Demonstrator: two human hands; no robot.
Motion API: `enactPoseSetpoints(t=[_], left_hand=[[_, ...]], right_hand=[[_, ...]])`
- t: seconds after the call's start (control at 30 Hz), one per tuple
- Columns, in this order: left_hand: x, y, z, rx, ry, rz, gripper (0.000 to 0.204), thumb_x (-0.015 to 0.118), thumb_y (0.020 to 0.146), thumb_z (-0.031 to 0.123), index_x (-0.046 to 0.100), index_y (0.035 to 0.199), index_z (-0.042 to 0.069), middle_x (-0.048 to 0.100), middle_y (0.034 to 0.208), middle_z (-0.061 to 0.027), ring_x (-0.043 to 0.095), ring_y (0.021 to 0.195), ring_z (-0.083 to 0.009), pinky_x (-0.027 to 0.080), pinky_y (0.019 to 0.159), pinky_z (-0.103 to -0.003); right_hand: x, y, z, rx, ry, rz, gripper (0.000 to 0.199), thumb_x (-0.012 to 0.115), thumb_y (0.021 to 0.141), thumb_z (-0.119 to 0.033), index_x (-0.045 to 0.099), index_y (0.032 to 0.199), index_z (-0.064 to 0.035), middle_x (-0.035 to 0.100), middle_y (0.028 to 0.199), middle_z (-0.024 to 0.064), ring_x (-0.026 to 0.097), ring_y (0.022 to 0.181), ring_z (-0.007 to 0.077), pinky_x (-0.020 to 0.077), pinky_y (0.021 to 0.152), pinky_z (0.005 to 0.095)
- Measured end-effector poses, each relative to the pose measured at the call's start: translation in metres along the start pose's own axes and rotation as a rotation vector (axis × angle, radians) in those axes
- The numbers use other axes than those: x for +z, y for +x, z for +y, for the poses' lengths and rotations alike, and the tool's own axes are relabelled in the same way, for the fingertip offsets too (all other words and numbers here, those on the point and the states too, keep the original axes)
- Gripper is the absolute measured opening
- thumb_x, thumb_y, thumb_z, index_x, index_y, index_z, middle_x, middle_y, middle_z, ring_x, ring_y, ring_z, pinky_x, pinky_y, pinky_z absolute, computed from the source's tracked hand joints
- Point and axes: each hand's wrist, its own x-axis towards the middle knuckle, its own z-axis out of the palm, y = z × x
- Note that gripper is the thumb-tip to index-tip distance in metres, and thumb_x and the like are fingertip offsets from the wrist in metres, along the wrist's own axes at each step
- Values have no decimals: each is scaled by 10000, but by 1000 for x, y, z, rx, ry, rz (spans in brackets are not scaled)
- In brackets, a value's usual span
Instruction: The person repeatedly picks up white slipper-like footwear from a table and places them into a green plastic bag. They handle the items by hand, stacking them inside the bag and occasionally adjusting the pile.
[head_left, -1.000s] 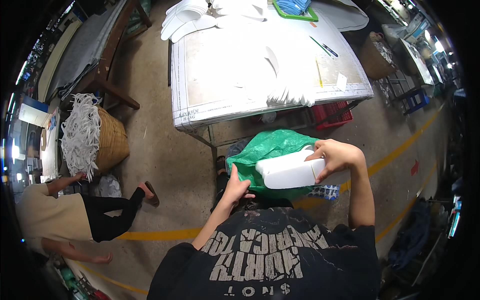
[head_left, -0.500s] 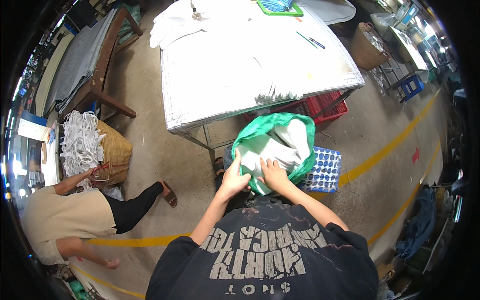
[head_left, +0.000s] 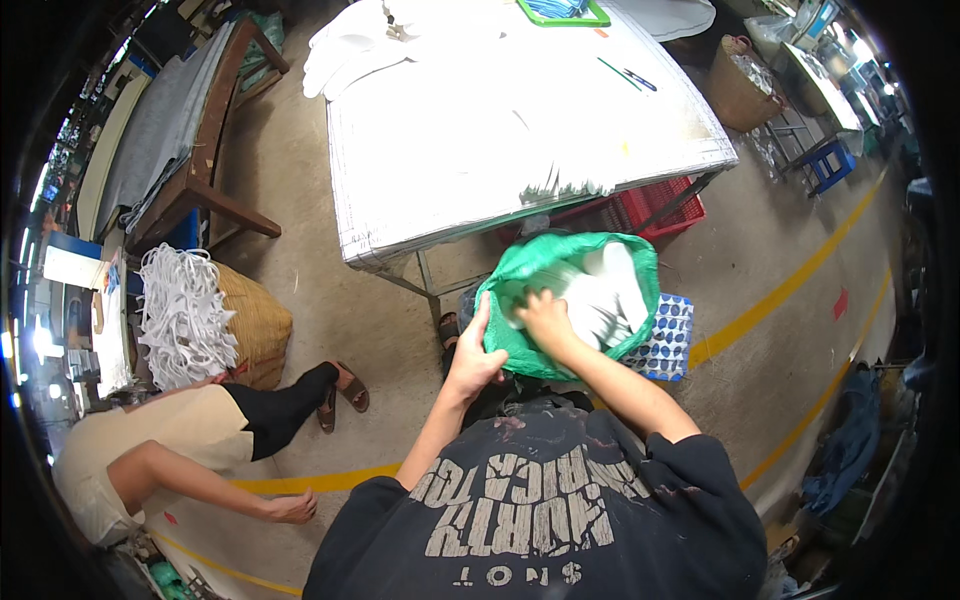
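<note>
A green woven sack (head_left: pixel 640 262) stands gaping in front of me, with white cloth pieces (head_left: pixel 603 300) inside. At its near left rim, my left hand (head_left: pixel 474 362) is closed on the sack's edge, the index finger lying up along the outside. My right hand (head_left: pixel 545 322) reaches into the mouth, over the left part of the white cloth. Its fingertips are smeared by motion, so whether they grip any cloth is unclear. The bottom of the sack is hidden.
A white-topped table (head_left: pixel 440 150) stands ahead, a red crate (head_left: pixel 670 208) beneath it. Right of the sack lies a blue-dotted block (head_left: pixel 672 335). At left, a person (head_left: pixel 165 445) bends beside a wicker basket (head_left: pixel 262 325) of white strips. A brown-framed table (head_left: pixel 205 150) is behind.
My right hand has moved deeper into the sack, to its left side. The sack's mouth has shifted rightward and opened wider on the left. The bending person at left has swung an arm forward.
</note>
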Motion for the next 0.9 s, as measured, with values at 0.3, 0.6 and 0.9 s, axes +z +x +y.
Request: enactPoseSetpoints(t=[0.3,0.6,0.9], left_hand=[[-21,-8,-11,-45,-194,11,1033,550,778,-109,113,1697,69,435,1600,-75,566,672,-66,499,506,-239],[-89,28,44,-355,430,-397,578,448,907,-1,663,1433,100,723,1245,-31,618,762,-53,585,649,-245],[-151,234,218,232,674,-269,465,629,994,80,589,1456,49,704,1342,-128,708,904,-154,569,854,-312]], right_hand=[[13,34,-26,-205,204,-436,389,530,1038,-290,693,1373,-175,698,1266,110,664,1109,308,528,911,491],[-50,-78,70,-107,1190,-749,366,547,1029,-278,727,1322,-153,755,1242,94,673,1173,244,492,1065,351],[39,-103,44,392,1058,-1009,474,632,904,-418,743,1269,-138,750,1259,131,699,1128,303,532,964,433]])
